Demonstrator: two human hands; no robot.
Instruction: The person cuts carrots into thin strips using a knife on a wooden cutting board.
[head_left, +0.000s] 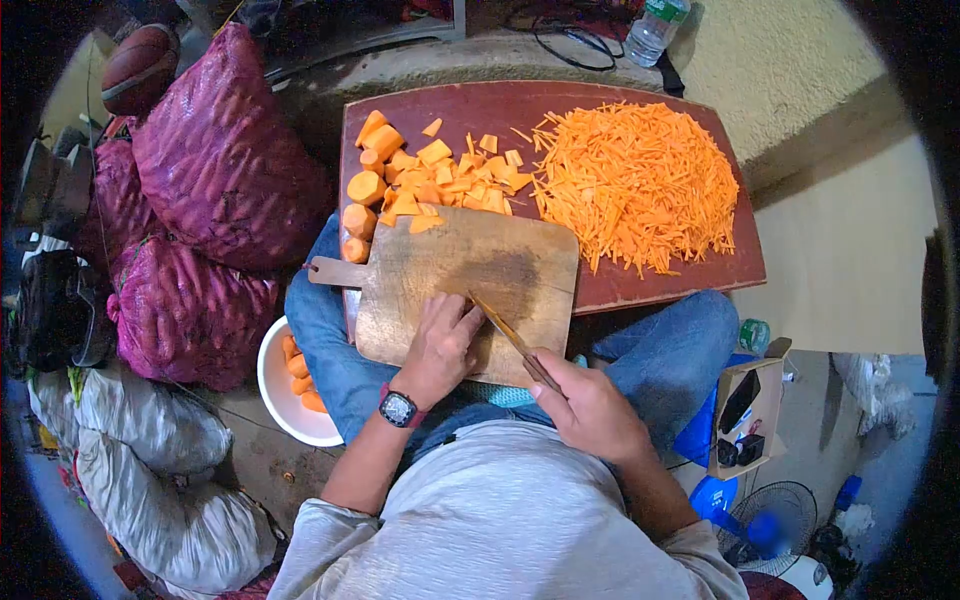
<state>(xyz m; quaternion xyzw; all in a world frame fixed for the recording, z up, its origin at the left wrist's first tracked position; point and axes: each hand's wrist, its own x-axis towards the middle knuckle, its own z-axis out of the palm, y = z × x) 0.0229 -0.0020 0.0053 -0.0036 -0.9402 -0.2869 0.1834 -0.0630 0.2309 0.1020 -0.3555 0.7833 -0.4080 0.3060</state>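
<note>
My right hand is closed round the handle of a knife, whose blade points up and left over the wooden cutting board. On the board beside the blade tip rests my left hand, fingers curled down and together; what lies under them, if anything, is hidden. Behind the board, carrot slices and chunks cover the left part of a red-brown table. A large heap of shredded carrot fills its right part. The board overlaps the table's near edge, above my lap.
A white bowl with carrots stands left of my leg. Purple mesh sacks and white sacks line the left side. At right are an open cardboard box and a fan. A plastic bottle stands behind the table.
</note>
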